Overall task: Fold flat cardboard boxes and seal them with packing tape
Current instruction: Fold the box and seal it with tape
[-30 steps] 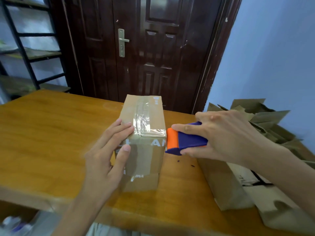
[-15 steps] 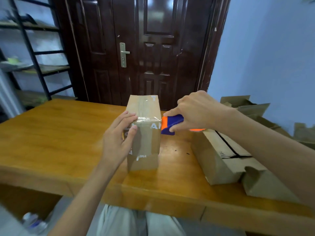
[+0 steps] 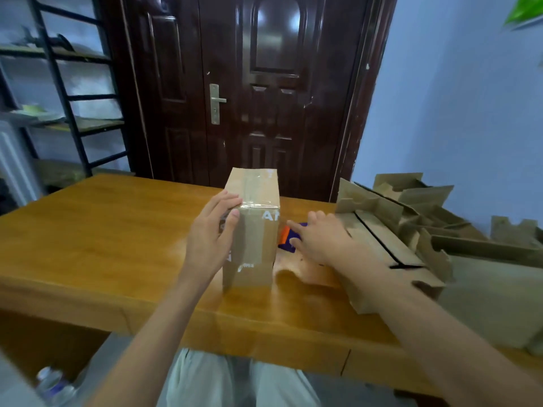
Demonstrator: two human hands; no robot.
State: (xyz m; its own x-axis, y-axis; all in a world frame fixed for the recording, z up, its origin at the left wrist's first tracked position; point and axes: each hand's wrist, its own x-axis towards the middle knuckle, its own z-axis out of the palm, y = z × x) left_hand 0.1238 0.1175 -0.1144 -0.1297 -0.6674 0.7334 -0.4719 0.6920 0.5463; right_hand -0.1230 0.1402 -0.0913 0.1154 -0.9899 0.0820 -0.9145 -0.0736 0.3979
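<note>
The sealed cardboard box stands upright near the middle of the worktop, toward its near edge. It is plain brown card with white lettering partly visible on its near face. A strip of clear packing tape runs along the top face, folds over the near top edge and continues down the near face.

The left hand rests against the box's left near corner; its grip is apart, fingers straight and laid on the card. The right hand lies over the orange and purple tape dispenser, which sits on the worktop just right of the box. Its grip is relaxed, fingers extended, not clamped on the tool.

Compared with half a second earlier, the dispenser has gone from the box's top near edge down to the worktop surface, and the right hand has released its hold. The left hand and box keep their positions.

Flat and part-folded cartons are stacked at the worktop's right edge.
</note>
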